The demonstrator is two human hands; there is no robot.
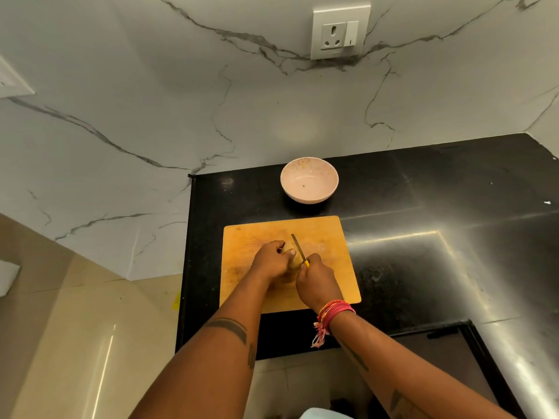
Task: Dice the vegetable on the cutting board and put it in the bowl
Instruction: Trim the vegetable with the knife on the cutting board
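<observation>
The vegetable (292, 261), pale yellow and mostly hidden under your fingers, sits near the middle of the wooden cutting board (326, 237). Your left hand (272, 261) curls over it, thumb pressed against its top. Your right hand (317, 279) is wrapped around the yellow handle of the knife (298, 246), whose blade lies just beside the vegetable, pointing away from you. Beyond the board on the black counter (423, 207) stands the pale bowl (309, 180).

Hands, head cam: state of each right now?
Left hand: holding the vegetable down on the cutting board.
Right hand: gripping the knife, blade at the vegetable.
</observation>
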